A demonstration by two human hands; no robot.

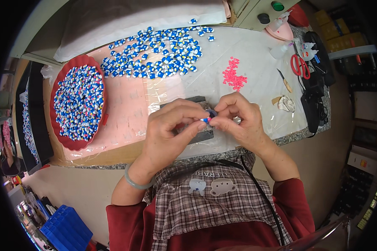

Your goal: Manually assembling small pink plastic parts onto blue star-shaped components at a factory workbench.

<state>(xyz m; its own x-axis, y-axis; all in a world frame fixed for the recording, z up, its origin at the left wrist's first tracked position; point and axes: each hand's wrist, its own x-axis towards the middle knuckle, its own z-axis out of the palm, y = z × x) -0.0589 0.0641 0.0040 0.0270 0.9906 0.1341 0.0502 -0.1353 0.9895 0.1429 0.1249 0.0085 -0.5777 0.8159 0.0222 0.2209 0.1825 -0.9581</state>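
In front of my chest, my left hand (169, 125) pinches a small blue-and-white figure (204, 120) between thumb and fingertips. My right hand (242, 121) meets it there, its thumb and forefinger closed at the figure's side. A tiny pink spot shows between the fingertips; whether my right fingers grip it or the figure is too small to tell. Just above it is a dark rounded shape (212, 113), partly covered by my fingers. Below my hands lies a grey block (203, 134). Beyond them sits a loose pile of small pink pieces (234, 75).
A red scalloped tray (104, 90) full of blue, white and pink figures stands at left. Many blue-and-white figures (159, 54) are spread at the back. Red-handled scissors (300, 67), a knife (285, 80), a crumpled white wad (286, 104) and small bottles (279, 51) lie at right.
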